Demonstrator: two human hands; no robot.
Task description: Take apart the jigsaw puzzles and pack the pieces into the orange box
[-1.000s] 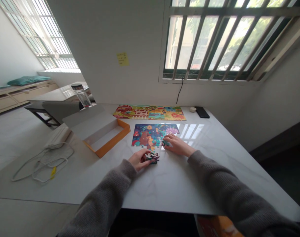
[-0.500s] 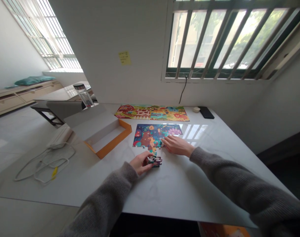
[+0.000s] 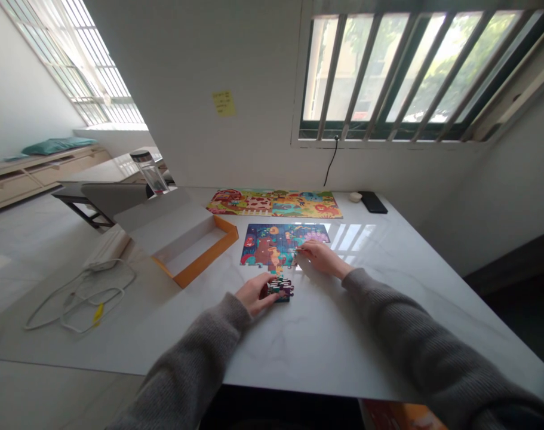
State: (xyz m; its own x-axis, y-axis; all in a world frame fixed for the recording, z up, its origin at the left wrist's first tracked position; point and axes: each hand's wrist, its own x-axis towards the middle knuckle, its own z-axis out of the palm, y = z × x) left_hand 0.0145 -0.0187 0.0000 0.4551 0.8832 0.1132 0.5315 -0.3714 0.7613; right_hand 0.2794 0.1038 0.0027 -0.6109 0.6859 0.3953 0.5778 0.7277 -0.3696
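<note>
While the left hand [image 3: 255, 292] stays clamped on the stack of jigsaw pieces [image 3: 281, 290], on the near side of the dark-blue jigsaw [image 3: 263, 242], the right hand [image 3: 320, 257] has shifted. Half a second ago its fingers lay spread lower over the jigsaw's near right part; now they are drawn in, fingertips close together there. Cannot tell whether they grip a piece. Orange-sided box [image 3: 206, 255], to the left, unmoved.
</note>
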